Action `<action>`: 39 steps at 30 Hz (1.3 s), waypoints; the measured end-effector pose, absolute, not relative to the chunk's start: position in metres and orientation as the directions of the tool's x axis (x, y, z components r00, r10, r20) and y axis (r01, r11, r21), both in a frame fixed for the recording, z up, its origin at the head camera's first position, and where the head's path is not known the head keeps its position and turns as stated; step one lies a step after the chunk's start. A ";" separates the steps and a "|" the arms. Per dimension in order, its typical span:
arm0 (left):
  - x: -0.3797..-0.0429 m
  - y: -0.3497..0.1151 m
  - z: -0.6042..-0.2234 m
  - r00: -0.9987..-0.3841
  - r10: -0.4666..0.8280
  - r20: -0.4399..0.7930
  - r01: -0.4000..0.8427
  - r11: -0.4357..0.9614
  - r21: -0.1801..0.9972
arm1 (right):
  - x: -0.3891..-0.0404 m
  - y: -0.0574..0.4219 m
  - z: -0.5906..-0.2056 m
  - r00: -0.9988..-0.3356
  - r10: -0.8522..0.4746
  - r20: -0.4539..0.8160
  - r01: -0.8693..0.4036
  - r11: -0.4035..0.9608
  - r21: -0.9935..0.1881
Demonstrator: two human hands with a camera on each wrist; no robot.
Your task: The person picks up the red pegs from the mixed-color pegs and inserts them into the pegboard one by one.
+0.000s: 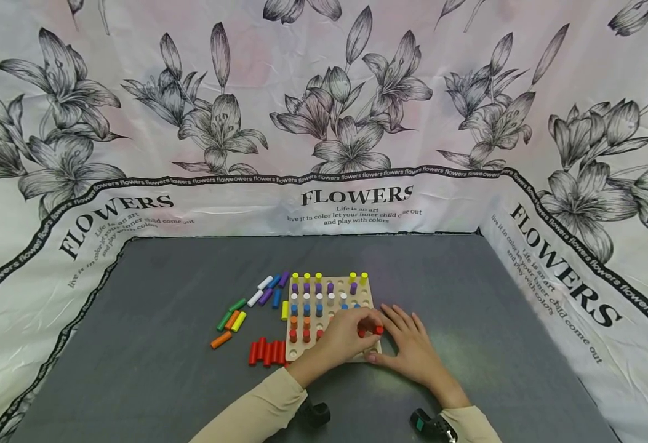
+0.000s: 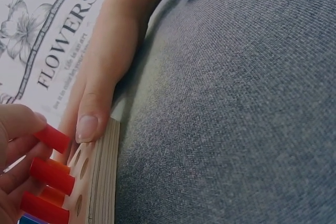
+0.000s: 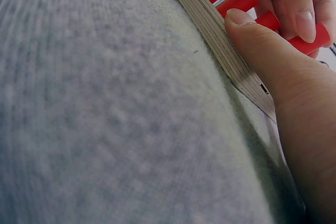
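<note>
A square wooden pegboard (image 1: 300, 355) lies on the grey cloth, with rows of yellow, purple, white, blue, orange and red pegs standing in its holes. My left hand (image 1: 346, 335) reaches across its lower right part and pinches a red peg (image 2: 52, 139) between thumb and finger. In the left wrist view, other red pegs (image 2: 51, 177) stand in the board just below that one. My right hand (image 1: 412, 354) lies at the board's right side, fingers extended. Its thumb (image 3: 262, 45) touches the board's edge (image 3: 226, 56). The left hand covers part of the lower rows.
Several loose red pegs (image 1: 267, 352) lie against the board's lower left side. Loose orange, green and yellow pegs (image 1: 238, 321) lie farther left, with white, blue and purple ones (image 1: 265, 296) above them. A floral cloth (image 1: 351, 203) rises behind the grey surface (image 1: 163, 369).
</note>
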State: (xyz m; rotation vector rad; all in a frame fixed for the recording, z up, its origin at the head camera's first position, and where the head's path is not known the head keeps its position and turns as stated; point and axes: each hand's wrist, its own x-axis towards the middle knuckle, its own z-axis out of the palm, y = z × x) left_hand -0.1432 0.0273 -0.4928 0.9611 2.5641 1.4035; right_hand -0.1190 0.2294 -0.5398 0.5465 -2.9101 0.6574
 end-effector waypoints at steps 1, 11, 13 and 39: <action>-0.143 0.027 -0.493 -0.804 0.549 0.230 0.492 0.394 0.776 | -0.119 0.229 -0.540 -0.929 -0.322 0.183 -0.369 0.840 -0.398; -0.141 0.025 -0.490 -0.811 0.527 0.253 0.543 0.520 0.659 | -0.119 0.228 -0.540 -0.928 -0.323 0.187 -0.372 0.836 -0.403; -0.141 0.025 -0.491 -0.811 0.526 0.257 0.550 0.533 0.643 | -0.119 0.228 -0.540 -0.928 -0.323 0.187 -0.372 0.836 -0.402; -0.142 0.028 -0.495 -0.822 0.514 0.244 0.542 0.577 0.611 | -0.120 0.228 -0.539 -0.928 -0.320 0.192 -0.372 0.841 -0.393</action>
